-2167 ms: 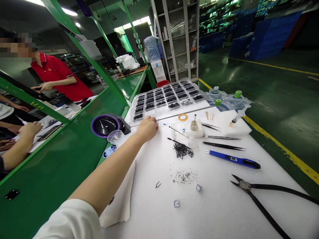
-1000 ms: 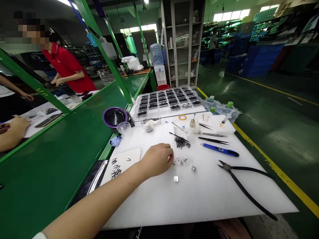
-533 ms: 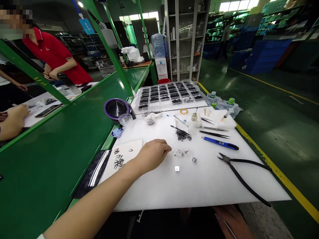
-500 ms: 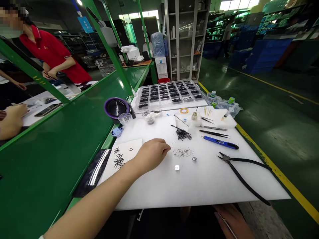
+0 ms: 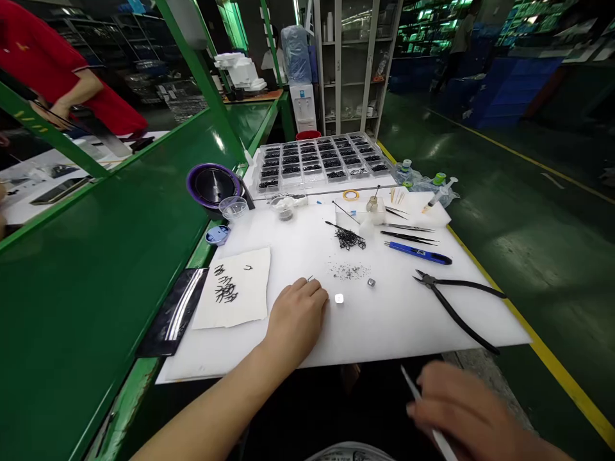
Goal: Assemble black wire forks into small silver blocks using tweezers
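My left hand (image 5: 298, 317) rests on the white board (image 5: 288, 250) with its fingers curled together. A small thin black piece (image 5: 311, 278) pokes out at its fingertips; the rest of it is hidden. Below the board's front edge, my right hand (image 5: 461, 403), blurred by motion, holds slim metal tweezers (image 5: 413, 387) pointing up and left. Just right of my left hand lie a small square metal block (image 5: 339, 298), a second metal block (image 5: 371, 282) and scattered tiny dark bits (image 5: 350, 271). Several black forked pieces (image 5: 225, 291) lie on a white cloth (image 5: 250, 304).
Cutting pliers (image 5: 427, 280), a blue pen-like tool (image 5: 418, 252) and black tweezers (image 5: 408, 237) lie at the right. A black heap (image 5: 350, 239) sits mid-board. Behind stands a compartment tray (image 5: 317, 182); a purple-rimmed bowl (image 5: 214, 186) is back left. A person in red (image 5: 52, 51) works beyond the green partition.
My left hand has drawn back toward me, away from the scattered bits. My right hand has risen into fuller view with the tweezers. The camera view has tilted down.
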Motion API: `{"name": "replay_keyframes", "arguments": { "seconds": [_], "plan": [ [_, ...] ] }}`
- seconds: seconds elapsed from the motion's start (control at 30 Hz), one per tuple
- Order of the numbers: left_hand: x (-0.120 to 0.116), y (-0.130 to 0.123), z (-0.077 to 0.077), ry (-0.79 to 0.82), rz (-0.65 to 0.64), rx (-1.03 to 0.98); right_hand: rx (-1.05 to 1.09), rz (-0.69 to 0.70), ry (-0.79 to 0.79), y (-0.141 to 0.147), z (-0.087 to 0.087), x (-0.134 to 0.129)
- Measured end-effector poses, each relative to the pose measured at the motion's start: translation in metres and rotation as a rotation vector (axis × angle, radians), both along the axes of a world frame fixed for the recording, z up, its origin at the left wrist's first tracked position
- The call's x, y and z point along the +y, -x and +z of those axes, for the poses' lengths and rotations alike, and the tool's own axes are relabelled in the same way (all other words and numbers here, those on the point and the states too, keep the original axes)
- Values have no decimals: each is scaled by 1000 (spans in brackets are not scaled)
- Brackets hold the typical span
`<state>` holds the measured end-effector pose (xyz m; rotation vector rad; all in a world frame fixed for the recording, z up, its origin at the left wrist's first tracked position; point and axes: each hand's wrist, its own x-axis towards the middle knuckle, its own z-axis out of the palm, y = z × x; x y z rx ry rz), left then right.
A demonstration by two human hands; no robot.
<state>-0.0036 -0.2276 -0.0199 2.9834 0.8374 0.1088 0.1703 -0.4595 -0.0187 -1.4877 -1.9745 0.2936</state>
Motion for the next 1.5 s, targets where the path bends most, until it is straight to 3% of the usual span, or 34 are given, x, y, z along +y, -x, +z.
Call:
{"name": "replay_keyframes", "arguments": {
  "seconds": [0.07,0.17,0.33,0.5,0.77,0.97,1.13,1.3,1.5],
  "plan": [
    [-2,-2,-3,-51,-13,5,177,-114,-87,-6,5,25],
    [-1,-5,-3,-110,-32,23,395,-357,-39,-10,-5,68],
    [14,-18,12,-128,-9,27,381,-381,110,-8,-17,107],
    [27,-35,21,-71,-2,28,294,-389,134,-3,-12,110],
    [35,-29,4,70,-58,-23,321,-450,131,-1,-19,105],
    [33,-26,5,112,-66,-71,457,-513,174,2,-13,102],
    [33,-24,8,153,-33,-101,322,-595,-12,14,-15,102],
    [33,-21,10,159,6,-133,257,-520,2,12,-18,101],
    [33,-21,13,138,22,-176,228,-532,8,11,-15,101]
  ]
}}
